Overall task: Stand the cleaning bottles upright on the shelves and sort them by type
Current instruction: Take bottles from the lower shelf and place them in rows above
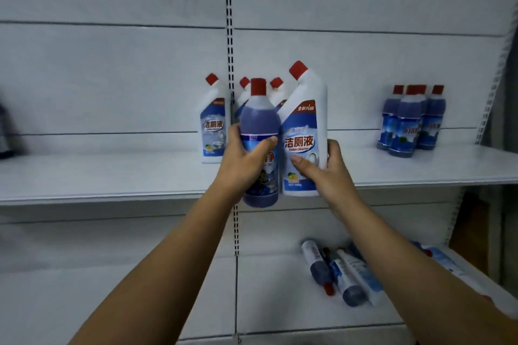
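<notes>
My left hand (245, 161) grips a clear bottle of blue liquid with a red cap (259, 123), held upright in front of the upper shelf (112, 179). My right hand (326, 171) grips a white angled-neck toilet cleaner bottle (304, 123) beside it. Behind them three white angled-neck bottles (213, 126) stand upright on the shelf. Several blue-liquid bottles (410, 123) stand grouped at the shelf's right. On the lower shelf (280, 297) several bottles (342, 272) lie on their sides.
A slotted upright post (229, 22) divides the white back panel. A dark blurred object (5, 134) sits at the far left of the upper shelf. A brownish surface (473, 230) shows past the shelving at the right.
</notes>
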A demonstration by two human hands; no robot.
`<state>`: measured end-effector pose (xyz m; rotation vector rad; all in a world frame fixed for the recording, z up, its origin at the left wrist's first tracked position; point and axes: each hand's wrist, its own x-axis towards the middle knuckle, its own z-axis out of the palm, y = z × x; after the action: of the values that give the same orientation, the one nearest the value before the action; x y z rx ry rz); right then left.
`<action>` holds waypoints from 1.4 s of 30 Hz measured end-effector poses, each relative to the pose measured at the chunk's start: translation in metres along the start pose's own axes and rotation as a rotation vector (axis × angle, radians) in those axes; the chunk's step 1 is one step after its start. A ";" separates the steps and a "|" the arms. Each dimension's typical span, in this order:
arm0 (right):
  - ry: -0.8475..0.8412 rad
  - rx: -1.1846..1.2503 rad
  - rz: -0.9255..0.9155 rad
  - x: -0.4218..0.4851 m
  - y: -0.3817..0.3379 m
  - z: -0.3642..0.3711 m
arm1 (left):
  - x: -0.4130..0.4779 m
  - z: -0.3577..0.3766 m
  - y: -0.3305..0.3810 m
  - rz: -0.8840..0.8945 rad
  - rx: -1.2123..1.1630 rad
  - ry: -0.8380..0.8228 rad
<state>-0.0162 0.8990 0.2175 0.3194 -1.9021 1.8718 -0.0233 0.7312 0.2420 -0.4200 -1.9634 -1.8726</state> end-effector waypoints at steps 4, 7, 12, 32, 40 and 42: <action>-0.078 0.008 0.036 0.045 0.012 0.032 | 0.043 -0.027 -0.016 0.015 0.046 0.066; -0.158 0.011 0.096 0.070 0.027 0.052 | 0.065 -0.046 -0.030 0.024 0.060 0.116; -0.251 -0.020 0.180 0.110 0.049 0.067 | 0.095 -0.069 -0.050 0.036 0.149 0.113; -0.241 -0.750 0.081 0.170 0.087 0.103 | 0.116 -0.075 -0.066 0.018 0.186 0.137; -0.522 -1.320 0.165 0.160 0.091 0.087 | 0.107 -0.072 -0.057 -0.034 0.143 0.149; -0.574 -1.282 0.166 0.156 0.089 0.078 | 0.102 -0.066 -0.055 -0.073 0.105 0.159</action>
<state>-0.2053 0.8491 0.2135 0.2560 -3.1051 0.3017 -0.1341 0.6566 0.2445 -0.1657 -1.9831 -1.7767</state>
